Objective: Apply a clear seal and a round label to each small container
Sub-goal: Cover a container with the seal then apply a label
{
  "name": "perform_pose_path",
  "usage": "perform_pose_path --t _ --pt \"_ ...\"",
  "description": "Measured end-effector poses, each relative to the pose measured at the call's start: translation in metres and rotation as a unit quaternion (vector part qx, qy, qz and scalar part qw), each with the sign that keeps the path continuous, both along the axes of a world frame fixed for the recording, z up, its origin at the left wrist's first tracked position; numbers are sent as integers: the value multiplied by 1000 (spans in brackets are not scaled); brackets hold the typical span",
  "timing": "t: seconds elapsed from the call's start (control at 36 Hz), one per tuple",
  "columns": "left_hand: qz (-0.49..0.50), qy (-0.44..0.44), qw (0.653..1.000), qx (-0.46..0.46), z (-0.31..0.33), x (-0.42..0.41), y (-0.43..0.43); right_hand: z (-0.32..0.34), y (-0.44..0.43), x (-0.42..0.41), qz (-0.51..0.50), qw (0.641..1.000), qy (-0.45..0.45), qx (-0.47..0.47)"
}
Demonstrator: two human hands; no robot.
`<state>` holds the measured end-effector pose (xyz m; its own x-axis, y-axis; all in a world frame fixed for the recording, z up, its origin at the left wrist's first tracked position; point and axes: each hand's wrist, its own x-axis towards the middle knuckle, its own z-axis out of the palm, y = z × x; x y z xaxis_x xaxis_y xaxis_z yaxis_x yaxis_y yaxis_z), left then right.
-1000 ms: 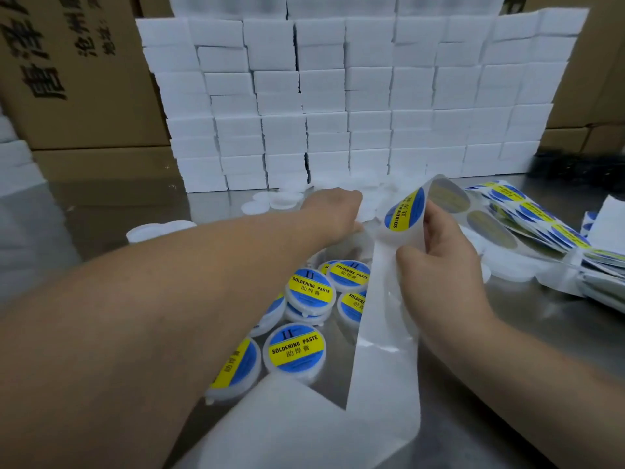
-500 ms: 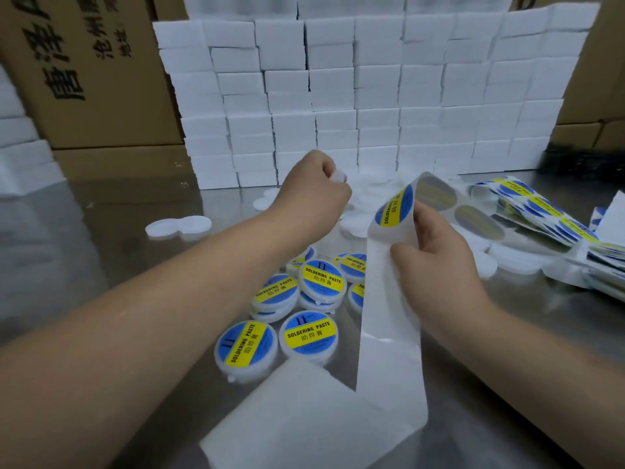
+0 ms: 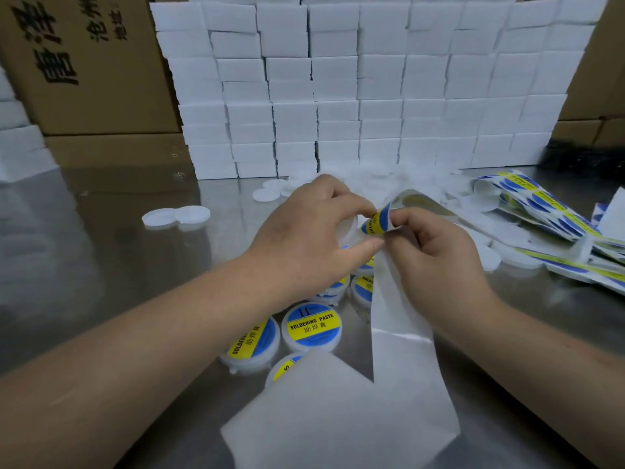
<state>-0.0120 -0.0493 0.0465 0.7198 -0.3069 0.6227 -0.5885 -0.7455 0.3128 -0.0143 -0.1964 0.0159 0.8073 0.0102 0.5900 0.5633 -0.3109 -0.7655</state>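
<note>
i am worrying most about the round label (image 3: 378, 221): it is curling half free of the backing strip (image 3: 399, 319), and with two sets of fingertips crowding it, it could be folding onto itself or sticking to skin instead of the lid. the left hand (image 3: 311, 238) is doing two jobs at once, so the small container (image 3: 350, 228) tucked in it could be slipping, or the label could be landing off-centre. i cannot tell whether a clear seal is already on that container. the loose tail of the strip is hanging toward 6 o'clock over the finished containers (image 3: 311, 328) and could be dragging them across the bench (image 3: 101, 265).

the left hand is coming in from 8 o'clock, fingers curling round the white container, thumb and forefinger reaching to the label's edge. the right hand (image 3: 439, 258) is coming in from 4 o'clock, knuckles up, thumb and forefinger pinching the strip just beside the label, the other fingers folding loosely. both are meeting at centre, above the bench. spare label sheets (image 3: 541, 206) are lying at 3 o'clock.
</note>
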Motion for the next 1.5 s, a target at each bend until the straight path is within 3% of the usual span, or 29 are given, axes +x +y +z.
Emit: perform_pose_path --t 0.36,0.64,0.97,1.14,1.28,1.5 --pt "24 -54 993 104 2 -1 1 -4 0 3 43 998 -49 -14" --pt "42 -75 992 97 3 -3 1 -4 2 0 61 997 -45 15" --pt "41 -68 992 98 3 -1 3 -6 0 3 14 994 -90 -58" --pt "41 -78 992 88 2 1 3 -3 -1 2 7 995 -72 -68" --pt "68 -88 994 15 7 3 9 -5 -5 6 -37 998 -18 -54" --pt "28 -50 996 61 0 1 5 -6 -3 5 -30 999 -4 -17"
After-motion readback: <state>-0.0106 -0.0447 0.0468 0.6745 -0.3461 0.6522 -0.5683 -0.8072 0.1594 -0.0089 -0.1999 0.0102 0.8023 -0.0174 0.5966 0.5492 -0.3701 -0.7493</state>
